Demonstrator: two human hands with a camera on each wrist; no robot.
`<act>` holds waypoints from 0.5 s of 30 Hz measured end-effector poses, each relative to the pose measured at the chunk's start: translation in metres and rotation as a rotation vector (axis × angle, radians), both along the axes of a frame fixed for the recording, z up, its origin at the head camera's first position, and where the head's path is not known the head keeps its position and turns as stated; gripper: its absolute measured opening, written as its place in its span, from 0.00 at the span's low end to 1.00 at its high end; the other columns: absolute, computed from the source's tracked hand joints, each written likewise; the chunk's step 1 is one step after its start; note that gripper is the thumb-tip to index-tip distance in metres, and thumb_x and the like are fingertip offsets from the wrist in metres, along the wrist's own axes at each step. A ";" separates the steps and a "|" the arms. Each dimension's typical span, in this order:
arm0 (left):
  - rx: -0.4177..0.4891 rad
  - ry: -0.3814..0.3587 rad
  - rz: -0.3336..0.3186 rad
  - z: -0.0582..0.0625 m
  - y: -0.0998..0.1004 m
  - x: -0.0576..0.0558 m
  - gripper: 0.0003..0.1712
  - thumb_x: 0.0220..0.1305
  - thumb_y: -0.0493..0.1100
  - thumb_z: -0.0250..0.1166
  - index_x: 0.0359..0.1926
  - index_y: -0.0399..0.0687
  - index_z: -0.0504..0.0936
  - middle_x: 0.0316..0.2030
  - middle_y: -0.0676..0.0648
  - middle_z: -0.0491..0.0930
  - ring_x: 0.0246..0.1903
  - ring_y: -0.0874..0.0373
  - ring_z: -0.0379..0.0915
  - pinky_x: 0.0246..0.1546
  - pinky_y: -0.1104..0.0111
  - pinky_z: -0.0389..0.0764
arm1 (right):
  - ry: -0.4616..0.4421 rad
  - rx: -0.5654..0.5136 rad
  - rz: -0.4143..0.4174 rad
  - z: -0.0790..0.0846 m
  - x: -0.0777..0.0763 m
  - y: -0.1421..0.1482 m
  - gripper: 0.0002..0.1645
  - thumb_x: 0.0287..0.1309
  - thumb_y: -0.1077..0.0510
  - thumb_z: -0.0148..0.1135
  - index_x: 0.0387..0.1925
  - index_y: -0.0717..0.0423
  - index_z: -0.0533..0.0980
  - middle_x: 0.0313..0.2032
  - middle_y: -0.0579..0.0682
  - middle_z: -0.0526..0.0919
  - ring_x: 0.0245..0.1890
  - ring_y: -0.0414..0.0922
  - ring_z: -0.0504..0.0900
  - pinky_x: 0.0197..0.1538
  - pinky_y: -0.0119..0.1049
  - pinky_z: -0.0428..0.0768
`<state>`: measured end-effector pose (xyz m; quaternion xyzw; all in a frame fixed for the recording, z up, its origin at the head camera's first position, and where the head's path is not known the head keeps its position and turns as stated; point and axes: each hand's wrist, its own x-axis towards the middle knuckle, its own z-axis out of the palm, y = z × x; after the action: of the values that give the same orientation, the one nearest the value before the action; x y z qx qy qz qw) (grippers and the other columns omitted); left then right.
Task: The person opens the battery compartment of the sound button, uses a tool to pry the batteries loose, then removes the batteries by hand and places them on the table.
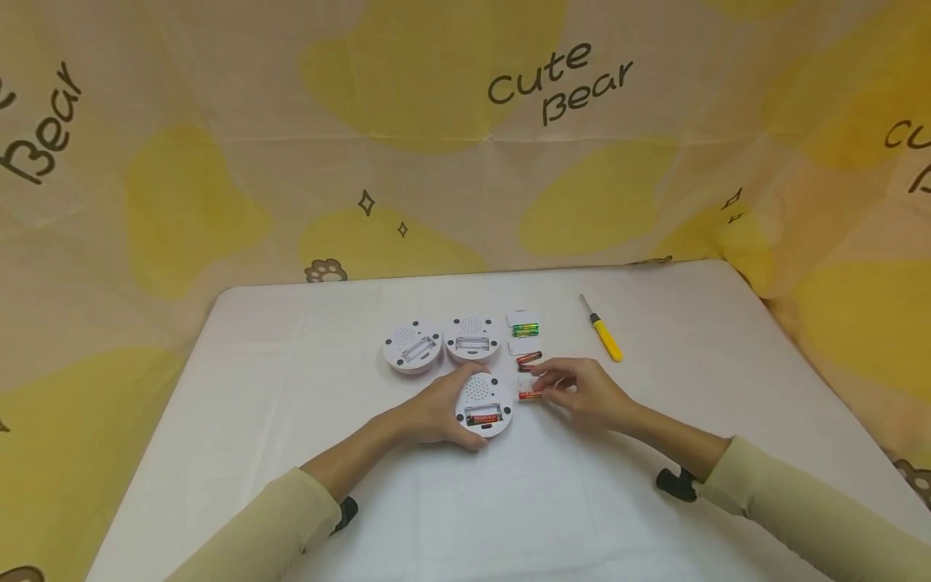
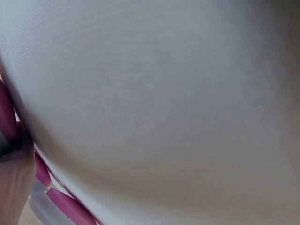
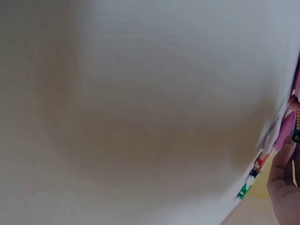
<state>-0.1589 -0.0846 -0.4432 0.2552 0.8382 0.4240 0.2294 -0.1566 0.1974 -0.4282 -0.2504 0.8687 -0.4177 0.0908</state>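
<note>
My left hand [image 1: 435, 408] grips the nearest round white device [image 1: 478, 390] by its left side, thumb along the near edge. The device lies underside up, with one red battery [image 1: 483, 419] in its open compartment. In the left wrist view, the left hand [image 2: 18, 176] shows beside pink rims [image 2: 70, 206]. My right hand [image 1: 585, 394] pinches a red battery [image 1: 529, 395] just right of the device. The right wrist view has this battery [image 3: 297, 123] at the fingertips, partly cut off by the frame edge.
Behind stand two more such devices, left [image 1: 402, 343] and right [image 1: 473, 330], with vacant compartments. Small white covers lie beside green batteries [image 1: 525, 330] and red batteries [image 1: 528, 360]. A yellow-handled screwdriver [image 1: 607, 339] lies farther right on the white table [image 1: 291, 372].
</note>
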 end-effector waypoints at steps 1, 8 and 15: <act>-0.001 -0.001 0.001 0.000 0.000 0.000 0.56 0.40 0.47 0.83 0.69 0.54 0.61 0.54 0.54 0.73 0.51 0.60 0.69 0.57 0.62 0.69 | -0.002 0.010 -0.001 -0.002 0.000 0.000 0.20 0.58 0.69 0.67 0.53 0.63 0.80 0.38 0.47 0.87 0.40 0.43 0.83 0.46 0.35 0.81; -0.013 -0.001 0.002 -0.001 0.000 0.000 0.57 0.40 0.48 0.83 0.70 0.55 0.60 0.54 0.54 0.72 0.51 0.59 0.69 0.57 0.62 0.69 | 0.029 0.043 0.010 -0.010 0.000 0.001 0.19 0.56 0.70 0.68 0.51 0.64 0.80 0.37 0.46 0.87 0.39 0.42 0.83 0.45 0.34 0.81; -0.006 0.008 -0.004 -0.002 0.000 -0.001 0.57 0.40 0.48 0.83 0.70 0.54 0.60 0.54 0.54 0.72 0.51 0.59 0.69 0.57 0.62 0.69 | 0.036 0.113 0.022 -0.008 0.000 0.000 0.17 0.56 0.69 0.69 0.49 0.61 0.81 0.38 0.45 0.87 0.38 0.40 0.82 0.46 0.34 0.81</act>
<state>-0.1597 -0.0848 -0.4451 0.2580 0.8398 0.4200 0.2275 -0.1570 0.1970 -0.4365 -0.2620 0.8895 -0.3624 0.0937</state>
